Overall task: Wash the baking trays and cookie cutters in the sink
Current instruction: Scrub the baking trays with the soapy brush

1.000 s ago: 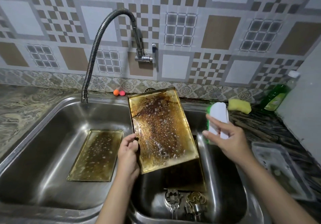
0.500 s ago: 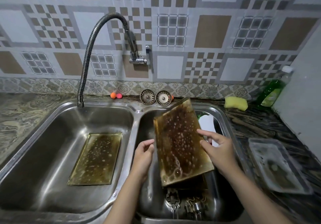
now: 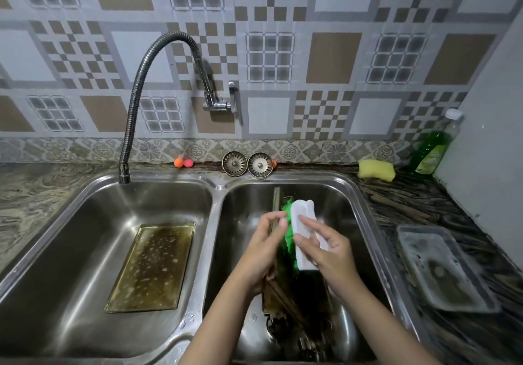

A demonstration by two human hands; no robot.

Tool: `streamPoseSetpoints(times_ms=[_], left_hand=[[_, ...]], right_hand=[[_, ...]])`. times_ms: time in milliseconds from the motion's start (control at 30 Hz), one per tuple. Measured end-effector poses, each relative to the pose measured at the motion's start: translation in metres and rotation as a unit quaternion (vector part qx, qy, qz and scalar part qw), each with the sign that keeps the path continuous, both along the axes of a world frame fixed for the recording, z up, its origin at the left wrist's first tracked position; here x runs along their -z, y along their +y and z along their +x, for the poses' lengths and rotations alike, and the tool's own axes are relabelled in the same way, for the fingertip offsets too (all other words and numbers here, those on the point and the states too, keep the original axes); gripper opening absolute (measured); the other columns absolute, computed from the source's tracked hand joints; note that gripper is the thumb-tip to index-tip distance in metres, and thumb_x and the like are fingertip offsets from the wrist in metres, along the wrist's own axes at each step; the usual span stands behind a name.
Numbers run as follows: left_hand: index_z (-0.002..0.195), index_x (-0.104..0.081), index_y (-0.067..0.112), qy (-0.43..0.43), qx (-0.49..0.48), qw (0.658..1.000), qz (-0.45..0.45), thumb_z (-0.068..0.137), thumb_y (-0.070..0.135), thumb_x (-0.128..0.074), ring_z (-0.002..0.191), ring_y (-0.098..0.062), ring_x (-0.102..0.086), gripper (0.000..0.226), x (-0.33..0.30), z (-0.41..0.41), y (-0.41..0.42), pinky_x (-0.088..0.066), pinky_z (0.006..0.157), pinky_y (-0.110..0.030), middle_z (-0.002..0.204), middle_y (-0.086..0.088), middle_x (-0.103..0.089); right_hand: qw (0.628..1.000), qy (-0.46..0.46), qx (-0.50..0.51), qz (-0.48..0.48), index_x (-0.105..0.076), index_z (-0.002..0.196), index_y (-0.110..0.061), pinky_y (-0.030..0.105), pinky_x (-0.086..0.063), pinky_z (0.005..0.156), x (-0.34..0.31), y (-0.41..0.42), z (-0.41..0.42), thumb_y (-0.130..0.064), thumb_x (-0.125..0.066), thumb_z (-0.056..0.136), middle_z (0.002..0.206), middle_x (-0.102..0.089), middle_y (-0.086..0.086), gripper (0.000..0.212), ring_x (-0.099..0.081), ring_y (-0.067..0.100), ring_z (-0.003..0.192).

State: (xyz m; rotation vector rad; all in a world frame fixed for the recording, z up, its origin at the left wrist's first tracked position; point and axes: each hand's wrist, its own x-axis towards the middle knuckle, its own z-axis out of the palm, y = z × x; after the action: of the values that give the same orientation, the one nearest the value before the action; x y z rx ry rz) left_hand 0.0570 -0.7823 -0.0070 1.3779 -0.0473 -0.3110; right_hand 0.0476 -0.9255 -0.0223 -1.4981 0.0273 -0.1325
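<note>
Scrub step, R basin: right hand (image 3: 325, 248) clamped on white-backed green brush (image 3: 301, 237), left hand (image 3: 261, 247) gripping edge-on tray (image 3: 276, 254); firm bristle pressure w/ tray braced advisable.

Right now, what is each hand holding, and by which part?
Right hand grips the scrub brush by its white back. Left hand steadies a baking tray standing on edge in the right basin, gripping its left side.
</note>
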Motion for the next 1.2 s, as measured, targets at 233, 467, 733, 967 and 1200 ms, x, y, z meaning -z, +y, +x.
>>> streamPoseSetpoints(times_ms=[233,467,733,967,1200], left_hand=[[0.12,-0.055,0.014,-0.032,-0.007,0.997,-0.069,0.07,0.019,-0.07,0.105,-0.011,-0.06,0.053,0.023,-0.007,0.034,-0.05,0.082,-0.02,0.12,-0.004,-0.061],[0.118,-0.053,0.009,0.006,0.019,0.987,-0.157,0.061,0.01,-0.073,0.067,-0.015,-0.064,0.06,0.028,-0.01,0.025,-0.055,0.06,-0.026,0.102,-0.013,-0.063],[0.116,-0.052,0.007,-0.002,0.005,0.986,-0.169,0.06,0.007,-0.073,0.067,-0.016,-0.065,0.06,0.023,-0.011,0.033,-0.055,0.058,-0.026,0.095,-0.01,-0.066],[0.118,-0.054,0.008,0.002,-0.021,0.981,-0.195,0.059,0.01,-0.074,0.088,-0.024,-0.063,0.062,0.029,-0.009,0.041,-0.057,0.074,-0.035,0.115,-0.011,-0.064],[0.115,-0.056,0.013,-0.011,-0.045,0.981,-0.19,0.063,0.004,-0.072,0.063,-0.016,-0.065,0.055,0.018,0.005,0.053,-0.057,0.059,-0.027,0.096,-0.012,-0.067]], right_hand=[[0.978,-0.029,0.03,-0.206,-0.049,0.136,-0.028,0.003,-0.039,0.088,-0.004,-0.016,0.036,-0.016,-0.08,0.075,0.136,-0.047,-0.015,0.069,-0.05,0.005,0.122],[0.951,-0.083,0.078,-0.288,-0.048,0.137,-0.033,0.014,-0.044,0.08,-0.037,0.013,0.053,-0.035,-0.077,0.074,0.112,-0.065,-0.011,0.069,-0.055,0.0,0.095],[0.948,-0.031,0.096,-0.303,-0.042,0.142,-0.026,0.024,-0.047,0.077,-0.056,0.002,0.083,-0.032,-0.074,0.079,0.129,-0.061,0.004,0.07,-0.054,0.009,0.097],[0.943,-0.061,0.057,-0.323,-0.045,0.14,-0.03,0.035,-0.055,0.08,-0.04,0.003,0.079,-0.034,-0.074,0.078,0.114,-0.068,0.006,0.069,-0.062,0.014,0.091],[0.971,-0.077,0.044,-0.222,-0.045,0.141,-0.023,0.004,-0.04,0.083,-0.01,0.025,0.026,-0.025,-0.077,0.077,0.127,-0.052,-0.02,0.072,-0.055,-0.01,0.106]])
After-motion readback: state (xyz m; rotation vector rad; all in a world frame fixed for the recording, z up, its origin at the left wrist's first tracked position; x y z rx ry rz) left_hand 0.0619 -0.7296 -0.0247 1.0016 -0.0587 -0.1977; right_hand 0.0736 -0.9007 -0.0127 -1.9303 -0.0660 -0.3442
